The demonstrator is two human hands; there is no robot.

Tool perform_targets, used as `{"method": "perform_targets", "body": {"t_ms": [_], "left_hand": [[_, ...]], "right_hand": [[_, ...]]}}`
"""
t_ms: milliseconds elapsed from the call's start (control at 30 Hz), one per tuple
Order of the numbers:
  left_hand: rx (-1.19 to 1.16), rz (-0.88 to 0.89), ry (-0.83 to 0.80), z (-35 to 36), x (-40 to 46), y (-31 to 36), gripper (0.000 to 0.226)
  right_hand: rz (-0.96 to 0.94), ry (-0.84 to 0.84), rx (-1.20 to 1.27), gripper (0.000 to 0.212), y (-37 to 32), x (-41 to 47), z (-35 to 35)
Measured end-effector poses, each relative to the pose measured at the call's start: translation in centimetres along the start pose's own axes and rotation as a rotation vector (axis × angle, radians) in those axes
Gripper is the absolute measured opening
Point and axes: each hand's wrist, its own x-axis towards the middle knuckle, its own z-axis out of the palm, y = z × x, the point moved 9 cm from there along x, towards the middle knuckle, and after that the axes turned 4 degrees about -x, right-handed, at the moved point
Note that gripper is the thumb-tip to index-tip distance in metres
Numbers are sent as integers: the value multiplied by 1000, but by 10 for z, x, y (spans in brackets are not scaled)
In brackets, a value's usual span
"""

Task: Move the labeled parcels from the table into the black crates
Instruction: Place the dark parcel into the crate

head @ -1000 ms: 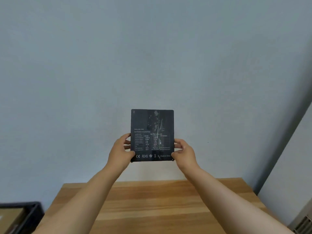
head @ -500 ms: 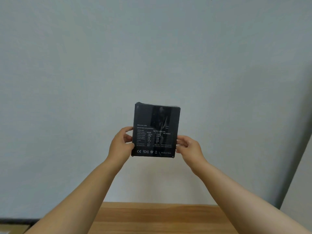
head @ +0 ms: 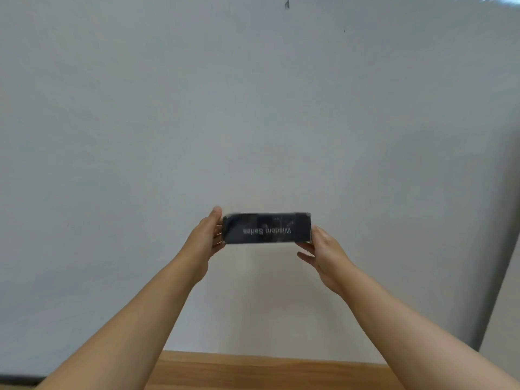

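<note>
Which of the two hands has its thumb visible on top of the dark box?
The left hand: its thumb lies over the top edge of the dark box. The right hand holds the opposite end lower down.

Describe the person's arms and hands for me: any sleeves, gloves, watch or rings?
Both forearms are bare up to the frame edge, no sleeves showing. The left hand and right hand wear no gloves; no watch, bracelet or ring is visible.

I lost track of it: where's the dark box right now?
In the head view the dark box is held up in mid-air before the wall, centre frame, between the left hand and right hand, above the wooden table.
</note>
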Motion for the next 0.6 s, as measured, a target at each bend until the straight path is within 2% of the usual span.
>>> {"method": "perform_targets", "body": {"t_ms": [233, 333, 467, 533, 600], "left_hand": [[137, 83, -75, 9, -7, 12, 33], [119, 139, -90, 6, -6, 14, 44], [175, 221, -98, 4, -8, 19, 56], [301, 269, -77, 6, -10, 23, 67], [565, 376, 30, 7, -14, 34, 80]], "right_hand": [[-12, -86, -73, 39, -2, -8, 6], [-38, -144, -90, 33, -4, -8, 9], [-62, -177, -8, 55, -6, -7, 7], [-58, -145, 25, 60, -9, -5, 4], [-61, -85, 0, 62, -15, -2, -2]]}}
